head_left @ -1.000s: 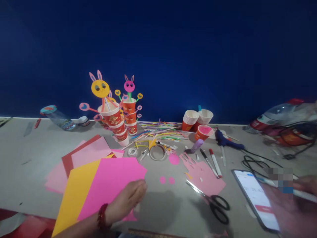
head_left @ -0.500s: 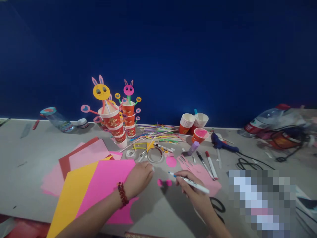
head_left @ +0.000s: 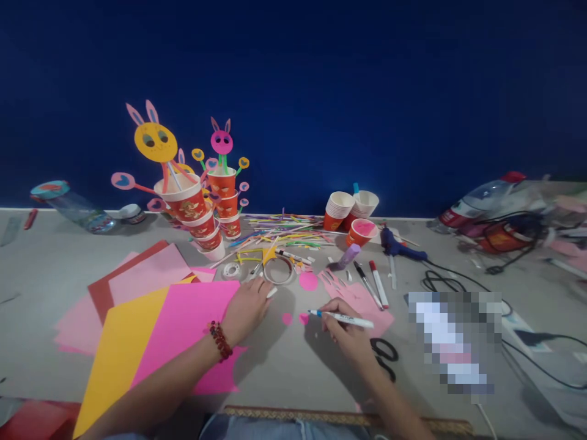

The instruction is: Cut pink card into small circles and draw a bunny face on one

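Observation:
My right hand (head_left: 346, 330) grips a white marker (head_left: 351, 319) with a blue tip pointing left. Its tip is over or beside one of two small pink paper circles; I cannot tell whether it touches. The left small circle (head_left: 287, 318) lies between my hands. My left hand (head_left: 247, 310), a red bead bracelet at its wrist, is closed by the bright pink sheet (head_left: 183, 336). A small white piece like a marker cap (head_left: 272, 293) sticks out from its fingers. Beyond the hands lie a larger pink circle (head_left: 309, 280) and a tape roll (head_left: 278, 270).
Paper-cup figures (head_left: 183, 205) with rabbit heads stand at the back left. Coloured sticks (head_left: 284, 229), stacked cups (head_left: 338, 211) and a blue glue gun (head_left: 403, 247) line the back. Black-handled scissors (head_left: 385, 349) lie by my right forearm. A yellow sheet (head_left: 123, 348) lies left.
The view has shifted, so most things sit further left and higher. My right hand has brought the marker tip closer to the right small pink circle. The white piece in my left hand shows more.

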Demonstrator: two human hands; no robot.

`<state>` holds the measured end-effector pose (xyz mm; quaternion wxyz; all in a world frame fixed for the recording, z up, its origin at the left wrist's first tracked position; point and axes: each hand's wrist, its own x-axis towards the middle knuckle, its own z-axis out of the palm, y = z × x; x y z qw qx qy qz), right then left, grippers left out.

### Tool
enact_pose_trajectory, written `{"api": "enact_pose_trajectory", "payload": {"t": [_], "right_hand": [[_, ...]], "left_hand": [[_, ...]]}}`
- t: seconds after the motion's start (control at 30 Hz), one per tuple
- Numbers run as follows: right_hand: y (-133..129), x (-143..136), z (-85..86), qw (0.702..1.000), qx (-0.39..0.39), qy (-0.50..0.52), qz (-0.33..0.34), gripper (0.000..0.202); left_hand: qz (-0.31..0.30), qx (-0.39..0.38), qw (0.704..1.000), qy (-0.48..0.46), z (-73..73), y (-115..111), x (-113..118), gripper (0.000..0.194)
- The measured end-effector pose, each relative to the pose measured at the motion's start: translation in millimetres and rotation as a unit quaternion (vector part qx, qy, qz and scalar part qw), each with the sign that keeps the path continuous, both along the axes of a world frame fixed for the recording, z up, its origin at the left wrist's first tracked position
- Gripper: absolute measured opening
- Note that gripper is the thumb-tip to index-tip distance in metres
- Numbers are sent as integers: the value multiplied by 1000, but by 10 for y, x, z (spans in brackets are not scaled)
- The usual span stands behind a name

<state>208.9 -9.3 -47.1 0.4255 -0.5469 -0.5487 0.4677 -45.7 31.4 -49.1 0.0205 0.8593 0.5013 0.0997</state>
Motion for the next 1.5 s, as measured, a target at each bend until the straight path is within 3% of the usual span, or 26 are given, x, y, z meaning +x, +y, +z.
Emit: {"api": "enact_pose_trajectory", "payload": {"t": [0.17,0.3,0.53,0.9,1.5], "right_hand": [[12,-43,44,999,17,-23,16,18],[0,-177,39,999,-1,-23,43,15],[43,-363,23,993,80,-73,45,15],[57,-464,-124,988,97,-112,47,15],[74,-466,-213,984,120,-115,59,13]], "left_hand": [[-128,24,989,-69,144,-275,-56,20],[-206,26,976,-67,104,-424,-53,28],[-218,18,974,-55,-40,-396,-26,30],[-224,0,974,-33,-256,-412,-63,35],[-208,-8,978,-33,-205,-408,-45,34]]}}
